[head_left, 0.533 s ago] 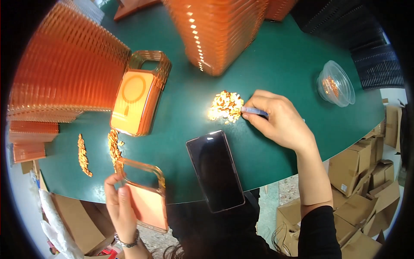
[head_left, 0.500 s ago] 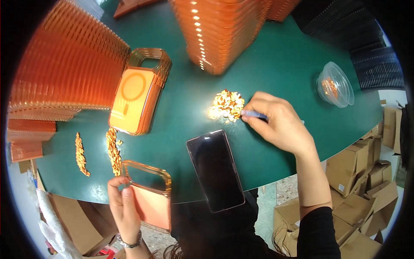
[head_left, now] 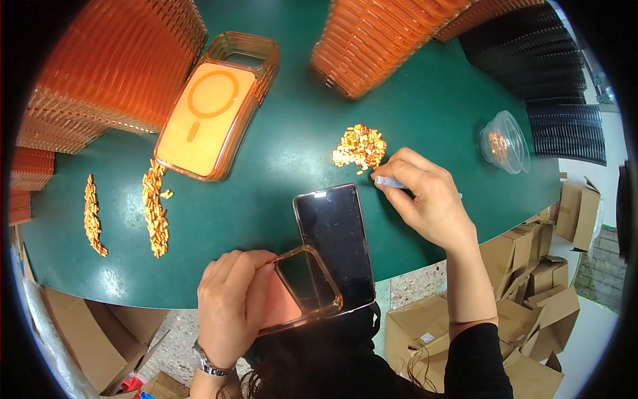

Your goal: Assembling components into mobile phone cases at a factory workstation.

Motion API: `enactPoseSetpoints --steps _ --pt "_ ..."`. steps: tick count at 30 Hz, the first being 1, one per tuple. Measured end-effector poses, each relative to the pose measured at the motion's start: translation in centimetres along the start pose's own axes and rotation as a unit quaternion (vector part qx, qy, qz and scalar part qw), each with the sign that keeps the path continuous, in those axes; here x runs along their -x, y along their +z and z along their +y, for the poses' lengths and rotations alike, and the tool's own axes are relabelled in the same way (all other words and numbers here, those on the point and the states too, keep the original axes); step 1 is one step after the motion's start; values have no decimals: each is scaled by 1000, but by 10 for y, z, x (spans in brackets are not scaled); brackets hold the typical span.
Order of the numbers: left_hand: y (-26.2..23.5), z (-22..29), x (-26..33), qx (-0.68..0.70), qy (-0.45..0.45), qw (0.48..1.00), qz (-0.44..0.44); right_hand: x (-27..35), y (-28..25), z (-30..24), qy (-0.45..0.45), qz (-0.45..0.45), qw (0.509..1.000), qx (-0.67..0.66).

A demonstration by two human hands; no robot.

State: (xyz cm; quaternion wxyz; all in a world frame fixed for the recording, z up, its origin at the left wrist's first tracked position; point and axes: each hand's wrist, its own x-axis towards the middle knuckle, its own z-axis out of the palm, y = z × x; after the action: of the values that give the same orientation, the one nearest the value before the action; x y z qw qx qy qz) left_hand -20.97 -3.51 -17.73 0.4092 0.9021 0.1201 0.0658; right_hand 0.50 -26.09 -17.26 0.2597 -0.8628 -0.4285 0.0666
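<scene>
My left hand [head_left: 229,299] grips a translucent orange phone case [head_left: 324,299] by its side. The case is tilted at the front edge of the green table, its camera cut-out end overlapping a dark phone [head_left: 340,229] that lies there. In my right hand [head_left: 432,199], thumb and fingers are pinched round a slim pale pen-like tool [head_left: 391,182]; its tip is partly hidden by the fingers. Just beyond that hand lies a pile of tiny gold and orange pieces [head_left: 361,146]. The tool's tip is close to the pile, apart from it.
A short stack of orange cases [head_left: 209,116] lies left of centre, beside tall orange stacks [head_left: 119,60] and another [head_left: 379,46] at the back. Two rows of gold pieces [head_left: 155,213] lie at left. A clear tub [head_left: 506,143] and black stacks [head_left: 565,130] are right; cardboard boxes [head_left: 425,326] sit below.
My left hand has turned over and brought the case rightward, over part of the phone. My right hand keeps its tool, now slightly further from the pile. The whole view has shifted.
</scene>
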Motion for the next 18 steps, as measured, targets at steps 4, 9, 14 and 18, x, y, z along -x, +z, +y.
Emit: enactPoseSetpoints --steps 4,9,14,18 --pt "-1 -1 -1 2 -10 1000 -1 1 -5 -2 70 -25 995 -69" --pt "1 -3 -2 -30 6 999 -16 -2 -3 -3 66 -36 996 -45" --pt "0 -2 -2 -24 -3 1000 -18 -4 -3 -7 106 -34 994 -15" --pt "-5 2 -3 -21 -20 998 -52 -4 -7 -14 162 -51 985 -6"
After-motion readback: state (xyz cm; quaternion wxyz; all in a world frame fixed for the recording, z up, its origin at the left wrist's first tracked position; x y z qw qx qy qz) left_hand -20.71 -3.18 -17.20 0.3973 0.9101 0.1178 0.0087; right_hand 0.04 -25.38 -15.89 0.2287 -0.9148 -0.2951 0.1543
